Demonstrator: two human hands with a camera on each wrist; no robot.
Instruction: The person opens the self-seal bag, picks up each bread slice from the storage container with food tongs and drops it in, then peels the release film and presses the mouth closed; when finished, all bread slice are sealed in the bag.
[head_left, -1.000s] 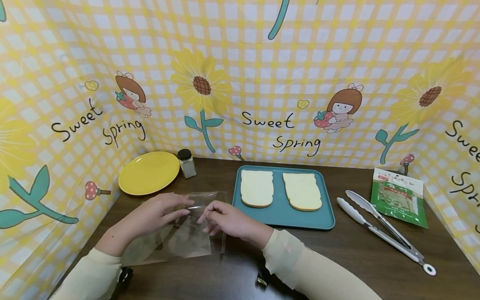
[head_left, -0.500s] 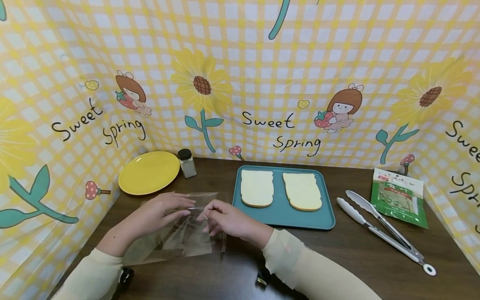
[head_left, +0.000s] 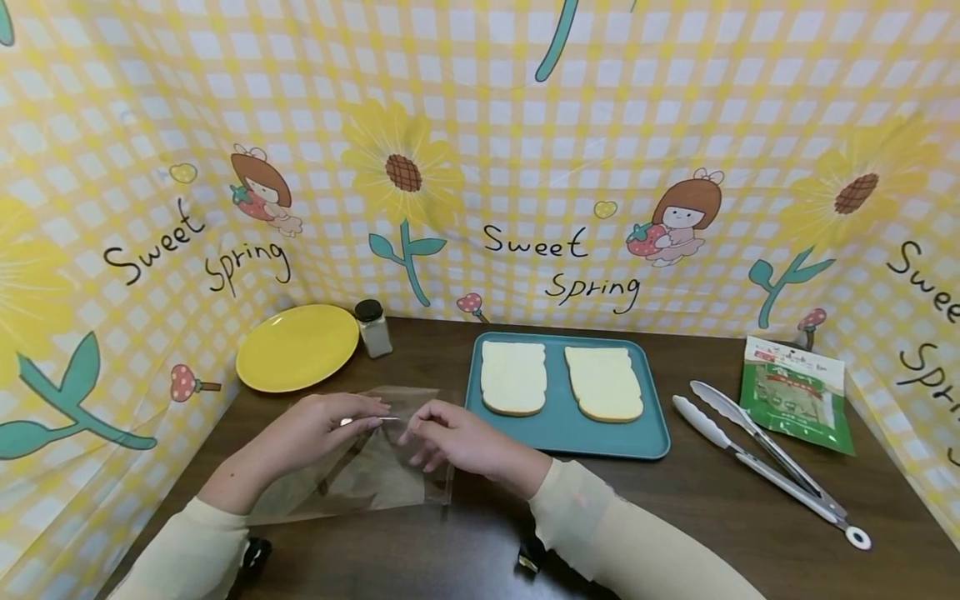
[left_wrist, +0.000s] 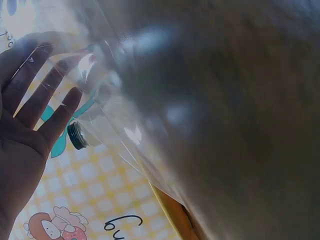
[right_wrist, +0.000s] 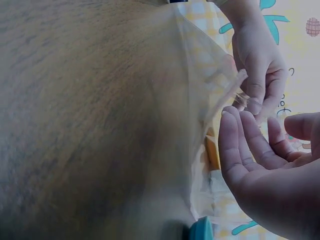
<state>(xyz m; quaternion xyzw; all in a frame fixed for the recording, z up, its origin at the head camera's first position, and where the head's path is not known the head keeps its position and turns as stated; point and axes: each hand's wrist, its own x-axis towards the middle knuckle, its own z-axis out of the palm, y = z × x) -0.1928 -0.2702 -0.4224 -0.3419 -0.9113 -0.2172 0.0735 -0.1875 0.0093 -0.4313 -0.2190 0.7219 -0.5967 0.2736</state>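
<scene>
A clear plastic bag point(head_left: 375, 487) lies spread low over the table, under and between both hands. My left hand point(head_left: 307, 429) pinches its upper edge between thumb and fingers; the thumb shows on the film in the right wrist view. My right hand point(head_left: 461, 442) is beside the bag's right part, with loosely bent fingers. In the right wrist view the fingers point(right_wrist: 232, 150) of the right hand stand apart from its thumb, and no film shows between them. Film also fills much of the left wrist view, partly in front of the left fingers point(left_wrist: 60, 117).
Two bread slices point(head_left: 513, 377) lie on a blue tray point(head_left: 517, 433) at the centre right. Tongs point(head_left: 780, 471) and a green-and-white packet point(head_left: 798, 396) lie further right. At the back left are a yellow plate point(head_left: 298, 346) and a black-capped jar point(head_left: 375, 329). Patterned cloth encloses the table.
Both hands stay almost in place. Between them the film has shifted, and its upper edge now catches light as a thin line near the left fingertips. The head view has moved slightly.
</scene>
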